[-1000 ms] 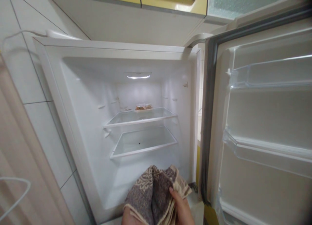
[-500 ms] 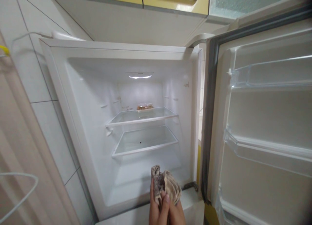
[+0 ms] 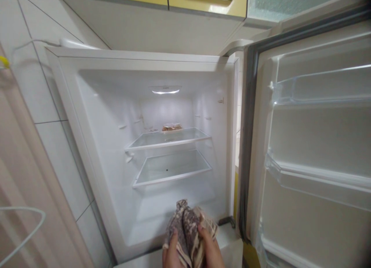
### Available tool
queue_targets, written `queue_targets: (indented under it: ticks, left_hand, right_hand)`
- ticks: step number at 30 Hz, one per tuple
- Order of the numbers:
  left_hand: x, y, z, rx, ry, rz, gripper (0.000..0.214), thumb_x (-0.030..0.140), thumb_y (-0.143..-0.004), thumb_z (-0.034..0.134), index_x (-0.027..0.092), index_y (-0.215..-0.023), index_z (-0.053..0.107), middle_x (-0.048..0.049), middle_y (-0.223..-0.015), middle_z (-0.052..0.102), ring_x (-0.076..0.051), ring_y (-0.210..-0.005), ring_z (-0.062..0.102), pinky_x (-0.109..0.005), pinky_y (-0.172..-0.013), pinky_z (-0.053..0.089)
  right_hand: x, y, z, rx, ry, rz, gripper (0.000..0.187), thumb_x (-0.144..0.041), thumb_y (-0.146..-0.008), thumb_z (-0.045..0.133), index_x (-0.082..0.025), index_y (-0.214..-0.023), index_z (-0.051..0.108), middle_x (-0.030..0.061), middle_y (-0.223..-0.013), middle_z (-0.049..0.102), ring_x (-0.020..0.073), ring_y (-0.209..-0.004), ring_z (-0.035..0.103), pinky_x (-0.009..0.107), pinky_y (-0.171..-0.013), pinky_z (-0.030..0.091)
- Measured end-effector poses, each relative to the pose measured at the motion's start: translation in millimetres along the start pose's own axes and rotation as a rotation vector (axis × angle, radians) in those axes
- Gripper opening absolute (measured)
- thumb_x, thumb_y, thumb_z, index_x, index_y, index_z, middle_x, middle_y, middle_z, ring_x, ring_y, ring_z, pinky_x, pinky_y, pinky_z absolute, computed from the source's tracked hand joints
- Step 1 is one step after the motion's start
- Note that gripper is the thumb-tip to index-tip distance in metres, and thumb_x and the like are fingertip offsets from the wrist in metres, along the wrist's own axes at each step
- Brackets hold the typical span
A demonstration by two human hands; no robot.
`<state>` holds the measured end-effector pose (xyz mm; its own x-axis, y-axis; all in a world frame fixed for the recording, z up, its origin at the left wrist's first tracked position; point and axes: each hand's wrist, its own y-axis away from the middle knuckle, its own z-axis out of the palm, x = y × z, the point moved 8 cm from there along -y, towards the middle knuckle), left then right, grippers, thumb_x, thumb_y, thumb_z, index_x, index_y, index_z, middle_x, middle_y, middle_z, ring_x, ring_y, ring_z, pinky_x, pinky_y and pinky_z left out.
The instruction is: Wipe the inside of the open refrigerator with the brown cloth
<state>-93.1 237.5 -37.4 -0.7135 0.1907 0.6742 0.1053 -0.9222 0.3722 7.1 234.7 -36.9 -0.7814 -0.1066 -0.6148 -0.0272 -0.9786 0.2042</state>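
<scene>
Holding a bunched, patterned cloth (image 3: 186, 227) with left hand (image 3: 172, 253) and right hand (image 3: 212, 250), I have each grip closed on one side, at the front of the fridge (image 3: 101, 144). My feed shows a lower shelf (image 3: 176, 167), an upper shelf (image 3: 176, 137) bearing a packet (image 3: 172, 127), and the open door (image 3: 313, 138).

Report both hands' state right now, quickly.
Left hand: closed on the patterned brown-and-beige cloth, thumb on top.
Right hand: closed on the same cloth, thumb on top.

Brn/beige cloth (image 3: 190, 223), w/ pattern, bunched, handheld
</scene>
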Motion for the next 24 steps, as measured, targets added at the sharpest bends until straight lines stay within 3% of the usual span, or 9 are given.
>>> queue_targets:
  ticks: [3,5,8,11,16,20,24]
  left_hand:
    - [13,-5,-18.7,-0.005,0.098,-0.135,0.047,0.023,-0.078,0.063,0.013,-0.124,0.067,-0.014,-0.095,0.081,-0.033,-0.105,0.074,-0.052,-0.101,0.055]
    - [27,-10,-37.7,-0.014,0.167,-0.149,0.046,0.02,-0.08,0.059,0.014,-0.124,0.068,-0.012,-0.093,0.082,-0.03,-0.101,0.075,-0.052,-0.104,0.053]
    - [51,-22,-65.9,-0.069,0.137,0.028,0.049,0.022,-0.08,0.054,0.021,-0.127,0.068,-0.0088,-0.099,0.082,-0.029,-0.105,0.074,-0.055,-0.108,0.049]
    - [58,-33,-81.6,-0.124,-0.057,0.146,0.053,0.036,-0.078,0.053,0.031,-0.129,0.067,-0.0059,-0.108,0.08,-0.032,-0.12,0.067,-0.06,-0.111,0.045]
    - [63,-34,-82.7,-0.184,-0.481,0.328,0.066,0.056,-0.072,0.049,0.043,-0.135,0.06,0.0008,-0.122,0.076,-0.035,-0.135,0.055,-0.065,-0.112,0.042]
    - [70,-26,-83.2,-0.169,-0.668,0.425,0.07,0.055,-0.066,0.051,0.051,-0.136,0.056,0.0069,-0.129,0.071,-0.035,-0.141,0.048,-0.065,-0.111,0.043]
    - [81,-18,-83.2,-0.147,-0.631,0.439,0.067,0.054,-0.067,0.052,0.052,-0.134,0.057,0.0078,-0.128,0.072,-0.033,-0.14,0.05,-0.064,-0.111,0.044]
  right_hand:
    - [-9,-2,-4,-0.027,-0.105,0.113,0.057,-0.06,-0.063,0.08,-0.017,-0.1,0.077,0.0105,-0.095,0.079,0.0327,-0.109,0.071,0.049,-0.096,0.056]
    - [-21,-6,-15,-0.015,-0.194,0.095,0.05,-0.06,-0.06,0.081,-0.019,-0.09,0.078,0.0099,-0.093,0.08,0.0332,-0.105,0.072,0.05,-0.095,0.056]
    - [-29,-16,-39,0.054,-0.276,0.019,0.042,-0.057,-0.058,0.083,-0.023,-0.083,0.077,0.006,-0.095,0.08,0.0312,-0.099,0.074,0.051,-0.095,0.056]
    - [-14,-26,-58,0.109,-0.213,0.067,0.043,-0.061,-0.058,0.08,-0.024,-0.081,0.076,0.0059,-0.096,0.08,0.0311,-0.101,0.074,0.051,-0.095,0.057]
    - [7,-35,-83,0.277,-0.169,0.082,0.043,-0.06,-0.056,0.079,-0.026,-0.081,0.072,0.0046,-0.093,0.08,0.0288,-0.105,0.072,0.047,-0.093,0.059]
    - [5,-34,-88,0.393,-0.208,-0.001,0.038,-0.049,-0.058,0.078,-0.024,-0.084,0.068,0.0018,-0.086,0.079,0.0261,-0.093,0.074,0.042,-0.086,0.061]
    - [-12,-32,-72,0.291,-0.124,-0.061,0.033,-0.044,-0.061,0.073,-0.022,-0.084,0.068,0.0016,-0.08,0.078,0.0257,-0.091,0.074,0.041,-0.085,0.061]
